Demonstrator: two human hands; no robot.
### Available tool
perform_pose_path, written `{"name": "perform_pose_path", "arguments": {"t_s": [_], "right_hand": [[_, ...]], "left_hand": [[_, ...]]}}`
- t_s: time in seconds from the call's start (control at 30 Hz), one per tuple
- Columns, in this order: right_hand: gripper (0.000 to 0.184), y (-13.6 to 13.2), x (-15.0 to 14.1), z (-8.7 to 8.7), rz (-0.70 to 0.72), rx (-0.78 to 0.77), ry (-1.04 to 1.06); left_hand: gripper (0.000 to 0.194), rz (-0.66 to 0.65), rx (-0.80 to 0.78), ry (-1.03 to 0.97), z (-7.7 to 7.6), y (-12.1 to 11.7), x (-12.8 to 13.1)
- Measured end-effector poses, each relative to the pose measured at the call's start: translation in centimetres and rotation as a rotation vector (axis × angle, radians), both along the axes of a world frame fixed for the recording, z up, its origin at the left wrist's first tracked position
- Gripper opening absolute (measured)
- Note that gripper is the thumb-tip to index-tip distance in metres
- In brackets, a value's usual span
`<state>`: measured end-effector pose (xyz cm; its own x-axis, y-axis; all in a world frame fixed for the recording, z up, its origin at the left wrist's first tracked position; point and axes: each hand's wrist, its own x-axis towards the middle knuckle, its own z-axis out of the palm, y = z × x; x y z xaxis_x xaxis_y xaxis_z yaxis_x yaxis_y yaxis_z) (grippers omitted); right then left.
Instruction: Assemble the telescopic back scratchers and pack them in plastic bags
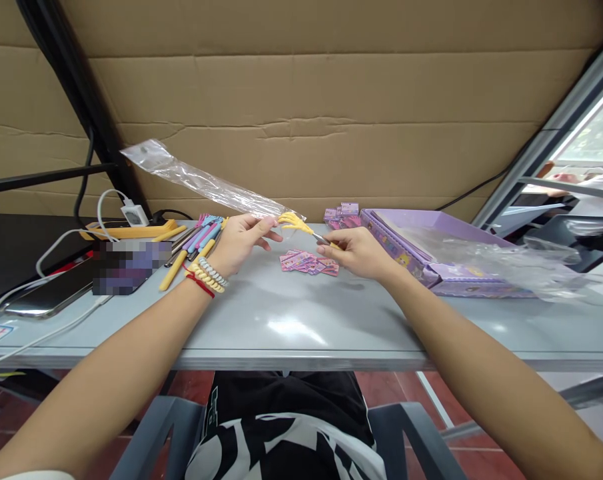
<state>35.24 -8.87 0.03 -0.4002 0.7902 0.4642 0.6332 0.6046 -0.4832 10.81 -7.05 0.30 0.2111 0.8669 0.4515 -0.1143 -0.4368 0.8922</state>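
My right hand (354,252) is closed around the metal rod of a back scratcher with a yellow, hand-shaped head (292,222). That head points left, at the lower end of a long clear plastic bag (196,179). Between thumb and fingers, my left hand (244,241) pinches the bag near this end; the rest slants up to the left. Whether the head is inside the bag, I cannot tell. Below, a small spread of pink printed cards (308,262) lies on the grey table (291,313). More back scratchers (204,235), in several colours, are piled left of my left hand.
On the right stands an open purple box (481,288) with clear plastic bags (521,263) over it. Small purple packs (342,215) lie against the cardboard wall (301,87). Phones (56,290), cables and a white charger (135,213) occupy the left. A person (601,177) is at far right.
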Motion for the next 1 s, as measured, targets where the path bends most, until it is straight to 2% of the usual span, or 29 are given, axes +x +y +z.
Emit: {"name": "perform_pose_path", "arguments": {"t_s": [0.4,0.67,0.87,1.0], "right_hand": [[0.037,-0.2,-0.8,-0.3,-0.005,-0.021,0.006],[0.040,-0.6,-1.4,-0.3,0.013,0.107,0.037],[0.031,-0.7,-1.4,0.1,-0.045,0.229,0.066],[0.033,-0.7,-1.3,0.3,-0.075,0.223,0.067]], "left_hand": [[0.038,-0.063,-0.069,0.037,0.1,-0.3,0.0],[0.035,-0.154,-0.186,-0.043,0.6,-0.6,0.0],[0.034,-0.214,-0.184,-0.027,0.4,-0.3,-0.3],[0.037,-0.199,-0.159,0.025,0.1,0.0,-0.3]]}}
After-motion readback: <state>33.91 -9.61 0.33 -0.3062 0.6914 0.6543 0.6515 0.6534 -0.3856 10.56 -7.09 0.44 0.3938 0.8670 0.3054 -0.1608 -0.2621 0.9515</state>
